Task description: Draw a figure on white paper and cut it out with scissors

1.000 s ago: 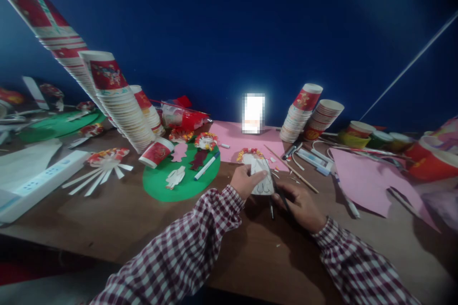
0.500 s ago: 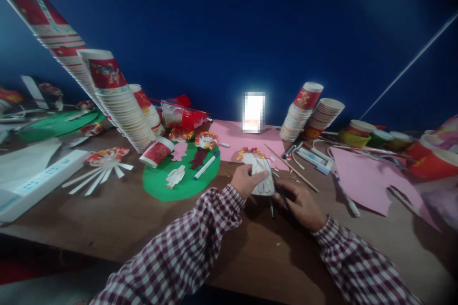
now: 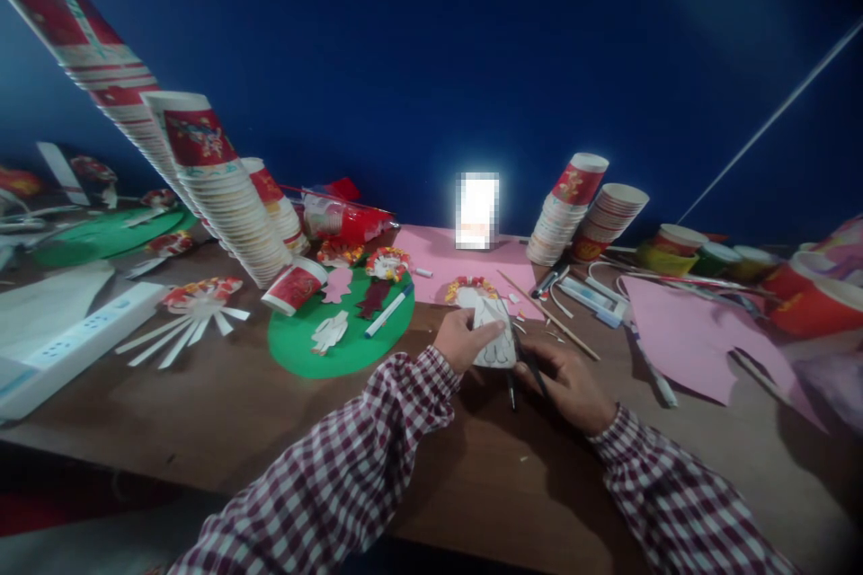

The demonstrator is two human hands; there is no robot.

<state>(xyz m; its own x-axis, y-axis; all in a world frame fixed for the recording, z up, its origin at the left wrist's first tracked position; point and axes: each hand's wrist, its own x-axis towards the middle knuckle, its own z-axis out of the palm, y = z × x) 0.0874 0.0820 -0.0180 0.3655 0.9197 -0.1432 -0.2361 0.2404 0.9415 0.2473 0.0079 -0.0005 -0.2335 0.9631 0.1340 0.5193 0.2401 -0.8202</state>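
My left hand (image 3: 465, 340) pinches a small piece of white paper (image 3: 497, 334) between thumb and fingers. A figure is drawn on it in dark outline. At the paper's right edge, my right hand (image 3: 566, 382) is closed on dark-handled scissors (image 3: 535, 371), partly hidden by the fingers and the paper. A slim dark tip with a shiny end shows just below the paper. Behind the paper lies a red and yellow trimmed ring (image 3: 470, 289). Left of my left hand, a green paper disc (image 3: 297, 359) carries a white paper cutout (image 3: 330, 332), a pink cutout (image 3: 337, 284) and a marker (image 3: 389, 312).
Tall stacks of paper cups (image 3: 216, 189) lean at the left, and shorter cup stacks (image 3: 566, 211) stand at the back right. A power strip (image 3: 81, 350) lies at the left edge. Pink paper (image 3: 694, 332), a wooden stick (image 3: 563, 328) and a bright screen (image 3: 477, 211) are around.
Almost nothing differs. The view has shifted very slightly; both hands keep their grip on the paper and scissors in the same place.
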